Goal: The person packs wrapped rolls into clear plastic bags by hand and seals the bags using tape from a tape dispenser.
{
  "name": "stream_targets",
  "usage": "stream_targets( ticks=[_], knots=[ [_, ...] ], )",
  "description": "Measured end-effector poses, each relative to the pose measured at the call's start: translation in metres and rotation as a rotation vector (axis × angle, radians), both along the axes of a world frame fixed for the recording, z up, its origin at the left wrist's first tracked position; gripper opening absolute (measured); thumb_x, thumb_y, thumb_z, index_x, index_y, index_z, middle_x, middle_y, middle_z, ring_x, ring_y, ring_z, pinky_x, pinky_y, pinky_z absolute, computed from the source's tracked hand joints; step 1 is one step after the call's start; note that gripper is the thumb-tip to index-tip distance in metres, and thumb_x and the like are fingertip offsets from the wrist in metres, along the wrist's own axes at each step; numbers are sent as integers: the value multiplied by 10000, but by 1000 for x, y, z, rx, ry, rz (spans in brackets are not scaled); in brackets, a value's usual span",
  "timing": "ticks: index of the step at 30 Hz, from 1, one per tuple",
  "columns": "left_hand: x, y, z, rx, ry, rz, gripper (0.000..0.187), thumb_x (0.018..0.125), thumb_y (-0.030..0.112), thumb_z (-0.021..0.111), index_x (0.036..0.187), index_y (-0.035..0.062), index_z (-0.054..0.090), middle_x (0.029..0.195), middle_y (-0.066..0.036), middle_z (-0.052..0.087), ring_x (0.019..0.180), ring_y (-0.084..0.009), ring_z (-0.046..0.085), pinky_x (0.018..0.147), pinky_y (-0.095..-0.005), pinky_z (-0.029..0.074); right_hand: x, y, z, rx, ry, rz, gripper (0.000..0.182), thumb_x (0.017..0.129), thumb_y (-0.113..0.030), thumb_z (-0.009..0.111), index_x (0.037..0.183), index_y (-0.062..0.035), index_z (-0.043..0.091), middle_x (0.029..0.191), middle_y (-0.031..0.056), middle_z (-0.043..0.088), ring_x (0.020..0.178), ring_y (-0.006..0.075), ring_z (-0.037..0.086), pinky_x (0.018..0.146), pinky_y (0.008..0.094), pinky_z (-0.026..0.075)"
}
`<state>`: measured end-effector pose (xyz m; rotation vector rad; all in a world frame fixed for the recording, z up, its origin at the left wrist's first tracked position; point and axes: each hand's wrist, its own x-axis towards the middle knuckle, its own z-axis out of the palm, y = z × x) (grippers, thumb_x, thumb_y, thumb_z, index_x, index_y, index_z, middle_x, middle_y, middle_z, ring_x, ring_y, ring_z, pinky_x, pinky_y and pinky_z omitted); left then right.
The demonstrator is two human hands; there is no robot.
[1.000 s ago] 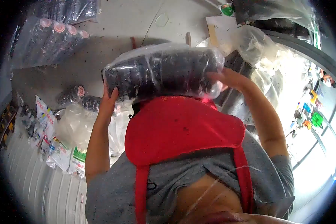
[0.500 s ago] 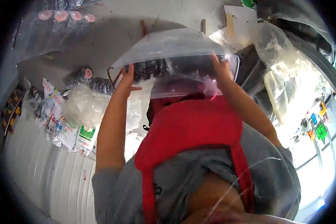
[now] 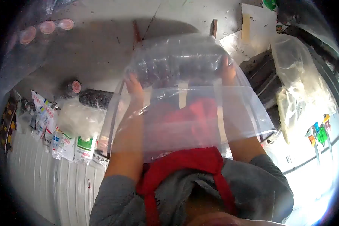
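The left hand (image 3: 134,84) at 8 o'clock and right hand (image 3: 228,73) at 3 o'clock flank a wrapped bundle (image 3: 177,62) beneath clear plastic (image 3: 184,128), whose haze leaves their grip impossible to tell.

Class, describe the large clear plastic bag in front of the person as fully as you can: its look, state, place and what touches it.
The bag looks like thin, glossy film, creased and streaked with reflections. Its far part covers dark contents; its loose part spreads towards the red apron. The left hand and right hand are at opposite sides, forearms visible through the film. How the fingers hold it is unclear.
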<state>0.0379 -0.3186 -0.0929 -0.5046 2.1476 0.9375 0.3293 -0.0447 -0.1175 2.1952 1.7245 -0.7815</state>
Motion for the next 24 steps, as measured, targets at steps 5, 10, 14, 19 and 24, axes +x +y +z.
stream_targets(
  ticks=[5, 10, 14, 19, 24],
  knots=[
    [-21, 23, -11, -88, -74, -278, 535, 977, 387, 393, 1368, 25, 343, 1350, -191, 440, 1153, -307, 516, 957, -367, 423, 53, 3, -49, -217, -86, 178, 709, 910, -583, 408, 1228, 42, 513, 1175, 323, 544, 1112, 466, 507, 950, 468, 398],
    [-18, 38, 13, -99, -220, 60, 589, 986, 398, 391, 1399, -11, 298, 1362, -206, 422, 1223, -295, 454, 1011, -389, 370, 40, 9, -14, -175, 85, 193, 677, 907, -555, 440, 1212, 42, 528, 1171, 309, 549, 1087, 474, 523, 947, 476, 401],
    [7, 40, 13, -97, 54, -153, 651, 954, 425, 409, 1378, -57, 305, 1366, -250, 397, 1240, -365, 417, 1002, -435, 361, 23, -8, 18, 72, -15, 524, 602, 833, -419, 584, 1315, -85, 453, 1274, 226, 497, 1183, 401, 476, 975, 461, 384],
    [37, 36, 14, -359, 459, -630, 582, 938, 264, 484, 1378, -65, 290, 1365, -313, 352, 1270, -447, 332, 1050, -495, 291, -42, -14, 76, -53, -54, 979, 780, 745, -405, 691, 1402, -152, 356, 1439, 153, 355, 1334, 347, 317, 1057, 488, 282],
    [26, -14, -52, -362, 404, -1110, 576, 893, 331, 555, 1384, 115, 343, 1432, -321, 229, 1312, -524, 210, 1083, -556, 185, -50, -7, 49, -70, -186, 1097, 771, 734, -425, 720, 1390, -182, 395, 1449, 109, 351, 1316, 346, 351, 1076, 515, 259]
  ],
)
